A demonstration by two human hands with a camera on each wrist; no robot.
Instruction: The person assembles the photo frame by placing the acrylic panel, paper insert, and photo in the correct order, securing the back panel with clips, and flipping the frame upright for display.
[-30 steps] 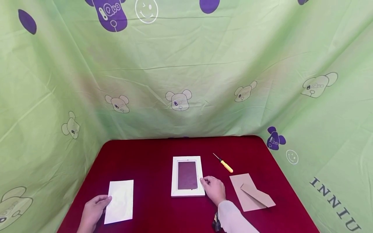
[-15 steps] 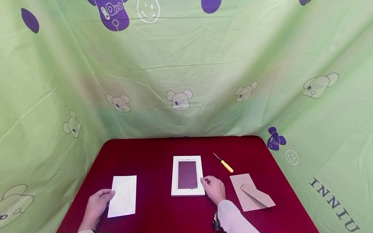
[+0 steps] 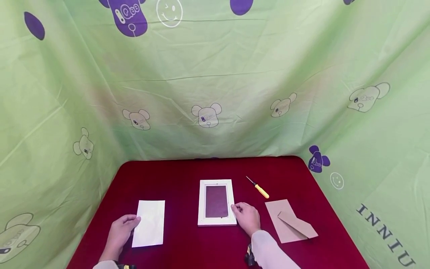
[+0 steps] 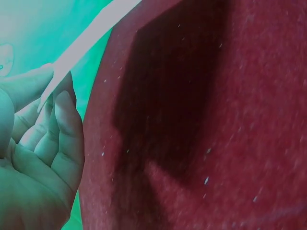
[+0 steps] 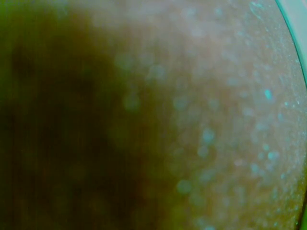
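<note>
My left hand (image 3: 121, 232) pinches the left edge of a thin white sheet (image 3: 149, 224) in the head view. In the left wrist view the sheet (image 4: 88, 38) is seen nearly edge-on between thumb and fingers, raised over the cloth and casting a dark shadow. A white picture frame (image 3: 201, 203) lies flat at mid-table, its opening facing up, with small dark tabs on the inner rim. At its right edge my right hand (image 3: 248, 217) grips the side with thumb and curled fingers. The right wrist view is a close blur and shows no fingers.
A brown backing board (image 3: 277, 220) with a fold-out stand lies right of my right hand. Behind it sits a screwdriver (image 3: 260, 189) with a yellow handle. Dark red cloth (image 3: 168, 177) covers the table, and green printed curtains (image 3: 208, 82) enclose it.
The left hand has carried the white sheet to the right and slightly away from me, closer to the picture frame. My right hand stays at the frame's edge.
</note>
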